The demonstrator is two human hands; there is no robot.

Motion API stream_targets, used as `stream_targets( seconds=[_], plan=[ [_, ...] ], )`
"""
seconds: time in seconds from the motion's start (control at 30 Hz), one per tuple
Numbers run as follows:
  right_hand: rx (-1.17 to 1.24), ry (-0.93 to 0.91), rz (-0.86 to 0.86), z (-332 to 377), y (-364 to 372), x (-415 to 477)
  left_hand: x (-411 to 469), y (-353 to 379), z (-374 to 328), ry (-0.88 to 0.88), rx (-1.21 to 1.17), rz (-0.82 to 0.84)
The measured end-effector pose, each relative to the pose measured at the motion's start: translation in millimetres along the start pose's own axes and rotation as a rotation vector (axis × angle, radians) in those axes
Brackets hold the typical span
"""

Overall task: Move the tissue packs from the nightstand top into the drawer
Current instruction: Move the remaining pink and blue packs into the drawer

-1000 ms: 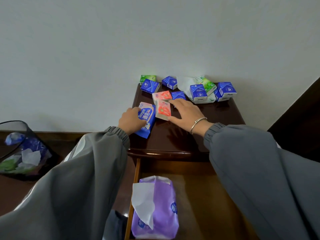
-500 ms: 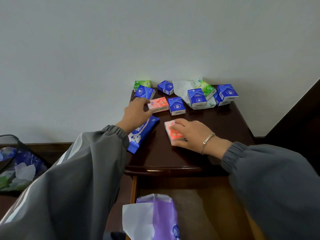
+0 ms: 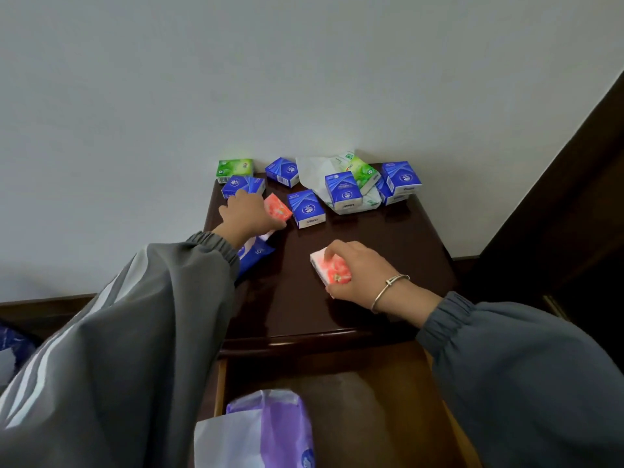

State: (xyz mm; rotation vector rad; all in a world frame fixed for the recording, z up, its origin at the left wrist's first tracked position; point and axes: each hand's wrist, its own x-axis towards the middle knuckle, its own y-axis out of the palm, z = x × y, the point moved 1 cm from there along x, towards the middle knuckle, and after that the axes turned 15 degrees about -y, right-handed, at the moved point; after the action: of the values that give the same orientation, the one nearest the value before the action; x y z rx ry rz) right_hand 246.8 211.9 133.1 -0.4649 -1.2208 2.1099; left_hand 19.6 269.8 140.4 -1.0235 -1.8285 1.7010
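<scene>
My right hand (image 3: 359, 273) grips a red-and-white tissue pack (image 3: 329, 268) low over the middle of the dark nightstand top (image 3: 371, 238). My left hand (image 3: 248, 214) reaches to the back left and holds a second red pack (image 3: 278, 206). A long blue pack (image 3: 253, 256) lies under my left wrist. Several small blue packs (image 3: 306, 207) and green packs (image 3: 234, 168) crowd the back edge by the wall, around a crumpled white tissue wrapper (image 3: 314, 170). Below, the open drawer (image 3: 354, 393) holds a purple tissue pack (image 3: 270, 430).
The white wall stands right behind the nightstand. A dark wooden bed frame (image 3: 557, 204) rises on the right. At the far left edge a bin with blue and white waste (image 3: 10, 346) shows partly. The drawer's right half shows bare wood.
My right hand has drawn its red pack a little nearer the front edge. My left hand has left the long blue pack and reached back onto the second red pack.
</scene>
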Motion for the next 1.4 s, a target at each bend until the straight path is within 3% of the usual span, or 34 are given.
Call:
stream_targets(
  seconds=[0.1, 0.17, 0.23, 0.3, 0.4, 0.5, 0.63, 0.7, 0.73, 0.87, 0.9, 1.03, 1.27, 1.4],
  plan=[
    [0.106, 0.086, -0.138, -1, 0, -1, -20, -4, -2, -0.017, -0.121, -0.035],
    [0.299, 0.176, -0.337, -1, -6, -4, -36, -7, 1, -0.006, -0.439, 0.005],
    [0.465, 0.176, -0.549, 3, -15, -4, -54, -10, 6, -0.053, -0.847, 0.217],
    [0.507, 0.109, -0.652, 12, -22, 0, -76, -10, 6, -0.072, -1.120, 0.521],
    [0.506, 0.027, -0.609, 33, -20, 7, -107, -7, 3, -0.056, -1.316, 0.841],
    [0.535, -0.023, -0.528, 47, -15, 8, -118, -4, 7, -0.036, -1.414, 1.003],
    [0.603, -0.141, -0.237, 50, -14, 6, -121, 1, 15, -0.055, -1.475, 1.050],
    [0.692, -0.146, -0.181, 39, -21, 6, -118, 5, 17, -0.067, -1.487, 1.014],
    [0.661, -0.117, -0.236, 29, -28, 7, -115, 6, 19, -0.081, -1.505, 0.984],
    [0.220, 0.192, -0.738, -40, -70, 12, -109, 14, 19, -0.079, -1.536, 0.973],
    [0.129, 0.262, -0.787, -58, -79, 14, -111, 17, 15, -0.047, -1.513, 0.988],
    [-0.088, 0.371, -0.581, -108, -98, 37, -121, 38, 0, -0.003, -1.530, 1.011],
    [0.035, 0.365, -0.437, -136, -93, 75, -114, 50, 0, -0.062, -1.635, 1.099],
    [0.058, 0.379, -0.458, -140, -85, 76, -112, 48, -1, -0.090, -1.623, 1.115]
  ],
)
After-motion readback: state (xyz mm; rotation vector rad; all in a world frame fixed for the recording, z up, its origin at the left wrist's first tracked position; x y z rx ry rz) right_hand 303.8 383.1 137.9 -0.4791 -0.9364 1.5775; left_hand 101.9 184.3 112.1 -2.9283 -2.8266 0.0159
